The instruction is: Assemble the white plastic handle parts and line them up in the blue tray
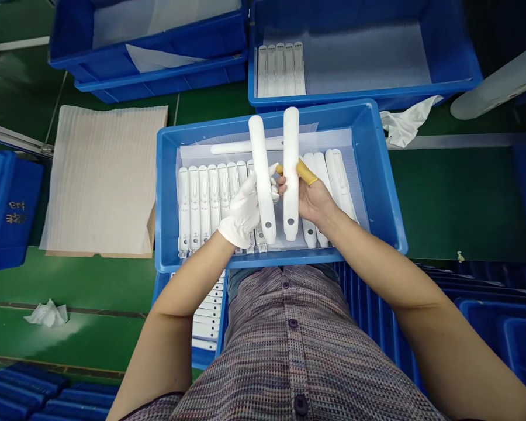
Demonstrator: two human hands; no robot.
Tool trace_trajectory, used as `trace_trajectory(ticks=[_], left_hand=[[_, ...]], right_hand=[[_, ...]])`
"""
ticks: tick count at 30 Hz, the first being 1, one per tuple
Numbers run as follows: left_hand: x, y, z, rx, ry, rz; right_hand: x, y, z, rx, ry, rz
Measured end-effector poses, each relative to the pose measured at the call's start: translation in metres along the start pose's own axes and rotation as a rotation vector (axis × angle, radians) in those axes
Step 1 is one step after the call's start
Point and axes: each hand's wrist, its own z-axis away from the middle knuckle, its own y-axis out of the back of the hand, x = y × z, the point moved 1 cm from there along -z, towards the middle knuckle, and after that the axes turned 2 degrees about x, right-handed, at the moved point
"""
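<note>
My left hand, in a white glove, grips a long white plastic part held upright over the near blue bin. My right hand, bare with yellow finger cots, grips a second long white plastic part beside the first. Both parts have rounded ends and a small hole near the bottom. Under my hands a row of white plastic parts lies side by side on a white liner in the bin. More such parts lie at the bin's right.
A far blue bin holds several white parts on a liner. Stacked blue bins sit at top left. A cardboard sheet with white padding lies left. Crumpled cloths rest on the green surface. Another tray of parts sits below.
</note>
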Motion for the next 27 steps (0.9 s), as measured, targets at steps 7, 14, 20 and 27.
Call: trace_trajectory(ticks=[7,14,20,27], left_hand=[[0.001,-0.005,-0.001,0.146,-0.098,0.075],[0.001,-0.003,0.008,-0.067,-0.214,-0.001],[0.005,-0.001,0.011,-0.285,-0.198,-0.153],[0.002,0.004,0.004,-0.255,-0.265,-0.209]], right_hand=[[0.001,-0.001,0.005,-0.063,0.085,0.063],[0.014,0.005,0.015,-0.034,0.373,0.438],[0.022,0.014,0.024,0.064,0.962,1.001],[0.023,0.019,0.019,-0.011,1.123,1.029]])
